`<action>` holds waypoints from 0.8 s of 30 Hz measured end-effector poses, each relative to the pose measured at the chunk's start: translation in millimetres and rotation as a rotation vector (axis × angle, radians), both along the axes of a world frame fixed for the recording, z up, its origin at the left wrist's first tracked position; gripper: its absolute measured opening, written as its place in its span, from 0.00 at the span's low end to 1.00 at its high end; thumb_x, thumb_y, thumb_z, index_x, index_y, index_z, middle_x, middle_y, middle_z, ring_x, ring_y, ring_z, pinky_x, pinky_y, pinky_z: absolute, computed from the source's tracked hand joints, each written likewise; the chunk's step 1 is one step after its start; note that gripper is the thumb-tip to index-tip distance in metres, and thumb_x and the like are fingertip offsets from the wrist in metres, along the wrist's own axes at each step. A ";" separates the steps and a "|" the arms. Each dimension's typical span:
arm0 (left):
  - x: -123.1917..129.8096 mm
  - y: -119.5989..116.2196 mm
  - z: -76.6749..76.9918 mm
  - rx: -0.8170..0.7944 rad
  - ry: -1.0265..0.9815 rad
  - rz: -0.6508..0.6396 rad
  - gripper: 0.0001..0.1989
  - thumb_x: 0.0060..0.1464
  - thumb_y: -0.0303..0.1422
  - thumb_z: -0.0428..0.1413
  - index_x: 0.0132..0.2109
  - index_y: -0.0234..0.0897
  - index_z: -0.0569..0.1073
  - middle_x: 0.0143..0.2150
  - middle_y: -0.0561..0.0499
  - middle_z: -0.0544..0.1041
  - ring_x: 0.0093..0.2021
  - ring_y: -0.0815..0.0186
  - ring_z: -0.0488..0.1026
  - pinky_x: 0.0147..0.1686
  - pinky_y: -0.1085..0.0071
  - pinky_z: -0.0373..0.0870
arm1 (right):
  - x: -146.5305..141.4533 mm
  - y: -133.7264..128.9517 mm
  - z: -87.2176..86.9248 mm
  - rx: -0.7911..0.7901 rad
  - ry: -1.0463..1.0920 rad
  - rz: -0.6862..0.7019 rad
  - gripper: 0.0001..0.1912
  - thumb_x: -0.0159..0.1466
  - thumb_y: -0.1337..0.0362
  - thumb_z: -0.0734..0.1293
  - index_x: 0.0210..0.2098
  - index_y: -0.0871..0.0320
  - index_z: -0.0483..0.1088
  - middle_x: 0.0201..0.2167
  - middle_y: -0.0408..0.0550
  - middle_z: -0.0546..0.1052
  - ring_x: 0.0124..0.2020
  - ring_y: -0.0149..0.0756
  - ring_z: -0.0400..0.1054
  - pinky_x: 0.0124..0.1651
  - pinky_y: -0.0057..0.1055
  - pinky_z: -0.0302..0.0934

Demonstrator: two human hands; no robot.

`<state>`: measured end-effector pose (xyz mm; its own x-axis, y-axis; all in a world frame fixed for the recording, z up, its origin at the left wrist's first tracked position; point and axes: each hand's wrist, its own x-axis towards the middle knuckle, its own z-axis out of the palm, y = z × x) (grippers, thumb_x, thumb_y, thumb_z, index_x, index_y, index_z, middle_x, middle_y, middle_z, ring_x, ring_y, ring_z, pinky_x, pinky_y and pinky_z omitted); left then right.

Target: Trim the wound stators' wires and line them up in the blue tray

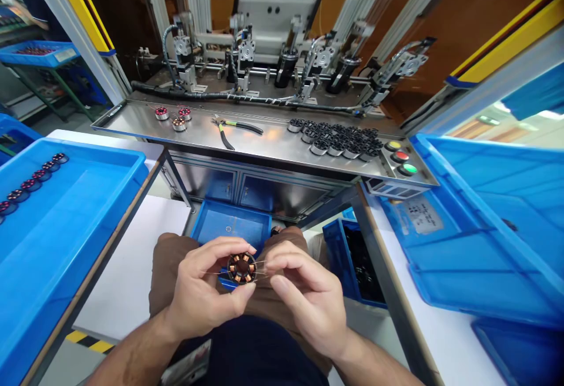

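Holding a small wound stator (pixel 242 267) above the lap, the left hand (pixel 206 292) is half curled, with thumb and fingertips pressed on opposite sides of its rim. The right hand (pixel 308 292) is just beside it, thumb and forefinger nearly together at the thin wires (pixel 261 272); I cannot tell if they pinch one. The stator should be light but dense, and its ring stiff. The wires are probably soft and easy to bend, the copper windings easy to scratch, so the outer rim seems the safest place to hold. Loose wire ends stick out on both sides and could catch a finger.

Beyond the hands, a blue floor tray (pixel 253 227) lies between the legs. At the left stands a large blue tray (pixel 101 180) with a row of stators; at the right, a blue crate (pixel 337 251) of dark parts. Farther, the metal bench (pixel 277 142) carries three wound stators (pixel 179 124), open pliers (pixel 244 127), black cores (pixel 337 139) and push buttons (pixel 400 156). Machine fixtures (pixel 245 51) close off the back.
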<state>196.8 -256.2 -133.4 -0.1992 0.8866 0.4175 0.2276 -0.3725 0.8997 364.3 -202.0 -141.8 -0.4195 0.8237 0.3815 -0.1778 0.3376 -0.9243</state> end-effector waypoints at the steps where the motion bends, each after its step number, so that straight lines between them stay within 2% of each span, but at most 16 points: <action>1: 0.6 0.3 1.9 -0.025 -0.050 -0.014 0.25 0.41 0.17 0.63 0.47 0.41 0.80 0.42 0.48 0.83 0.41 0.62 0.81 0.41 0.72 0.80 | 0.7 1.8 0.1 0.038 -0.008 0.012 0.07 0.65 0.72 0.67 0.40 0.54 0.74 0.32 0.45 0.75 0.36 0.34 0.70 0.38 0.32 0.66; 5: 3.4 0.8 6.5 -0.074 -0.175 -0.056 0.24 0.37 0.15 0.62 0.44 0.39 0.82 0.40 0.46 0.84 0.39 0.61 0.82 0.39 0.73 0.81 | 1.3 8.7 1.0 0.181 -0.027 0.013 0.14 0.63 0.75 0.68 0.45 0.54 0.74 0.34 0.48 0.75 0.36 0.37 0.71 0.38 0.35 0.68; 8: 4.1 0.3 7.3 -0.073 -0.173 -0.058 0.25 0.37 0.15 0.62 0.44 0.38 0.82 0.39 0.46 0.84 0.39 0.61 0.82 0.39 0.72 0.81 | 1.5 8.0 1.5 0.224 -0.034 0.015 0.12 0.62 0.76 0.68 0.41 0.54 0.75 0.32 0.47 0.75 0.33 0.37 0.71 0.35 0.35 0.68; 14: 3.5 -1.4 4.5 0.020 0.046 0.037 0.27 0.39 0.16 0.63 0.48 0.41 0.79 0.42 0.48 0.83 0.41 0.62 0.81 0.41 0.72 0.80 | -0.3 -11.7 1.2 0.205 0.010 -0.070 0.16 0.60 0.80 0.67 0.41 0.54 0.76 0.30 0.46 0.75 0.32 0.36 0.70 0.34 0.35 0.67; 18: 4.8 -1.5 5.0 0.073 0.099 0.083 0.29 0.38 0.16 0.63 0.50 0.42 0.79 0.43 0.49 0.84 0.43 0.62 0.81 0.44 0.71 0.80 | -1.3 -15.3 0.5 0.206 0.053 -0.053 0.18 0.60 0.80 0.67 0.43 0.52 0.77 0.31 0.46 0.76 0.32 0.37 0.70 0.36 0.37 0.68; 21: 5.3 -1.8 9.5 -0.024 -0.056 0.012 0.27 0.39 0.17 0.63 0.47 0.43 0.80 0.42 0.49 0.84 0.41 0.63 0.81 0.41 0.73 0.79 | 2.8 -4.1 2.0 0.196 0.061 -0.015 0.17 0.60 0.75 0.71 0.46 0.51 0.77 0.32 0.47 0.76 0.33 0.38 0.71 0.36 0.37 0.69; 24: 5.2 -2.2 13.3 -0.177 -0.317 -0.121 0.24 0.39 0.18 0.62 0.44 0.43 0.82 0.39 0.50 0.84 0.37 0.64 0.82 0.38 0.74 0.79 | 7.1 13.4 6.1 0.197 0.045 0.079 0.20 0.60 0.65 0.76 0.52 0.48 0.76 0.40 0.51 0.76 0.41 0.41 0.72 0.41 0.40 0.71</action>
